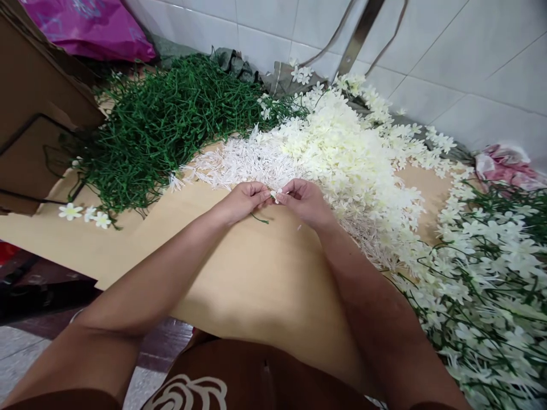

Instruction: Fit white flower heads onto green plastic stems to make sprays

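My left hand (pixel 247 202) pinches a thin green plastic stem (pixel 260 219), whose free end hangs below the fingers. My right hand (pixel 305 200) meets it fingertip to fingertip, closed on a small white flower piece (pixel 277 195) at the stem's top. The fingers partly hide this join. Just beyond both hands lies a heap of white stamen pieces (pixel 243 162). A large pile of creamy white artificial blossoms (pixel 342 136) spreads behind and to the right of my right hand. Green stems (pixel 175 114) are heaped at the back left.
Assembled stemmed flowers (pixel 491 285) crowd the right side. A cardboard box (pixel 38 114) stands at the left, near a few loose flowers (pixel 70 211). Brown board (pixel 239 273) covers the table under my arms. A tiled wall (pixel 448 62) rises behind, with a purple bag (pixel 89 28) at the back left.
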{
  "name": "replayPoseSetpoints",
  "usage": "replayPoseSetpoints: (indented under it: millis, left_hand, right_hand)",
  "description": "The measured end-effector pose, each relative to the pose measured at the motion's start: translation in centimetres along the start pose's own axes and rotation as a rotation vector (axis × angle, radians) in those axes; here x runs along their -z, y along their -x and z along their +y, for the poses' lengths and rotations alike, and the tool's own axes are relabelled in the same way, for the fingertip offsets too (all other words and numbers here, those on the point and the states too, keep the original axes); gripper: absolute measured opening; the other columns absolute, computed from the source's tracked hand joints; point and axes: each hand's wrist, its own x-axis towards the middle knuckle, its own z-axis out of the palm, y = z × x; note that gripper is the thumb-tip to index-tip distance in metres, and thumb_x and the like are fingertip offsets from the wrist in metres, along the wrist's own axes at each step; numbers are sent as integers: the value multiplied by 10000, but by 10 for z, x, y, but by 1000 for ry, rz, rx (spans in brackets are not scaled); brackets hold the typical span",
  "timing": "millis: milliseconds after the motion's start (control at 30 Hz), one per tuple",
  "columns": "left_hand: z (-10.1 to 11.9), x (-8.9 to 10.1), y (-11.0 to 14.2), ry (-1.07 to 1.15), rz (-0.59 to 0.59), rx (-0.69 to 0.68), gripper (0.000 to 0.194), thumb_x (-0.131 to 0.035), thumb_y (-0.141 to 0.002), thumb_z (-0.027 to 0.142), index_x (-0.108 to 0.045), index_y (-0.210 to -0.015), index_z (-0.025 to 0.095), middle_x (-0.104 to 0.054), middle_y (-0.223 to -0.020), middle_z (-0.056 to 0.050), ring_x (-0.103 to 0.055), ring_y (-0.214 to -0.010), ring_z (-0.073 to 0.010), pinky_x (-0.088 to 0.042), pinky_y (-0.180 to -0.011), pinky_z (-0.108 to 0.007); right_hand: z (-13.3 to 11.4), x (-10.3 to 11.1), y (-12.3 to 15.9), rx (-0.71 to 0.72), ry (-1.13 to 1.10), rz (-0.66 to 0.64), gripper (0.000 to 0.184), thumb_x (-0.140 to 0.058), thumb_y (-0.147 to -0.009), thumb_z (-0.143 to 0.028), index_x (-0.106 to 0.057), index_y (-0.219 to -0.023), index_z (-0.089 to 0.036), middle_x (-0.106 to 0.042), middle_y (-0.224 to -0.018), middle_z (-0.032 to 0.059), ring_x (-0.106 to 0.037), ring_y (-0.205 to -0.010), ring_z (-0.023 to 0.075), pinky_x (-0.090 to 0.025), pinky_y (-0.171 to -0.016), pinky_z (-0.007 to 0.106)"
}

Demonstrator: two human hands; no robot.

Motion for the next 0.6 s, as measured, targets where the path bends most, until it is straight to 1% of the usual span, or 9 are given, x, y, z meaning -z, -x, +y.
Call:
replayPoseSetpoints:
  millis: [100, 233, 400, 600]
  left_hand:
    - [-3, 0, -2, -1, -1, -5, 242, -657, -759, 277, -532, -592, 153, -444, -490, 45, -342, -464, -57, -221, -473, -207]
    - [-6, 1, -4, -36, -48, -19, 190, -630, -764, 219, -558, -608, 138, -412, -483, 53, -316, -470, -52, -213, -483, -203]
    - [-10, 3, -5, -20, -79, -35, 170, -638, -756, 240, -575, -637, 136, -446, -529, 43, -350, -508, -56, -248, -511, -204]
    - [-3, -1, -1, -33, -68, -30, 183, -633, -748, 198, -538, -602, 142, -435, -517, 53, -323, -497, -51, -223, -492, -209]
  right_hand:
    - [4, -4, 0, -5, -31, 14, 443, -863, -477, -504, -584, -627, -194, -633, -584, -32, -581, -556, 96, -452, -545, 237]
    - [11, -7, 1, -37, -129, -3, 480, -867, -447, -533, -572, -627, -200, -645, -600, -28, -608, -587, 110, -490, -594, 260]
    - [13, -8, 4, -79, -158, -12, 481, -866, -447, -535, -572, -634, -204, -651, -625, -25, -586, -592, 106, -457, -575, 254]
    - [13, -6, 5, -45, -93, -50, 484, -842, -486, -567, -556, -634, -206, -605, -629, -34, -536, -597, 95, -423, -592, 256]
